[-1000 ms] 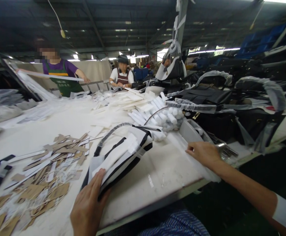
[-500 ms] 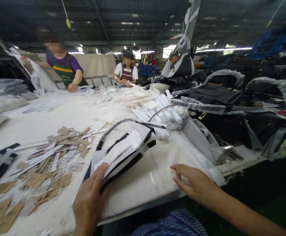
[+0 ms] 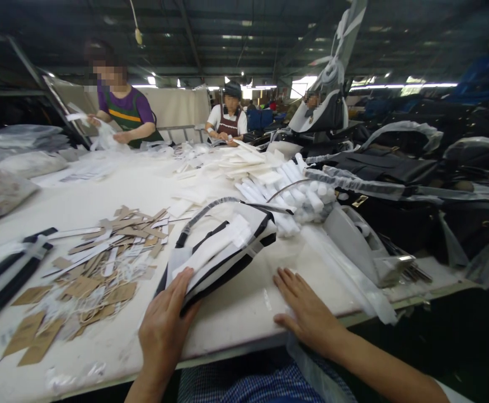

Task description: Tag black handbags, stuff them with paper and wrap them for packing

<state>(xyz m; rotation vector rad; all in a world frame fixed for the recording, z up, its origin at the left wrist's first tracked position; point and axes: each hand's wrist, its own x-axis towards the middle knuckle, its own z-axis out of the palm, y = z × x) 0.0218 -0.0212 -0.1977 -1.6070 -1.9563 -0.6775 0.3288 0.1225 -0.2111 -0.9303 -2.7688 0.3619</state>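
Observation:
A white handbag with black trim (image 3: 231,257) lies tilted on the white table, its handle wrapped in clear film and white padding at its opening. My left hand (image 3: 167,316) is closed around the bag's near end, thumb on the underside and fingers on the top. To the right of the bag, my right hand (image 3: 305,310) rests palm down at the table's front, fingers outstretched, apart from the bag. Below that hand, a strip of clear plastic film (image 3: 311,364) hangs over the table edge onto my lap.
Brown cardboard tags with strings (image 3: 102,285) are heaped on the left, near a black-and-white strapped item (image 3: 13,274). White foam rolls (image 3: 288,190), a grey tape dispenser (image 3: 349,240) and black bags (image 3: 395,168) are at right. Two co-workers (image 3: 127,112) work across the table.
My right hand has moved left toward the bag and flattened onto the table. Clear film now hangs below it. My left hand keeps its hold. The view has turned slightly left.

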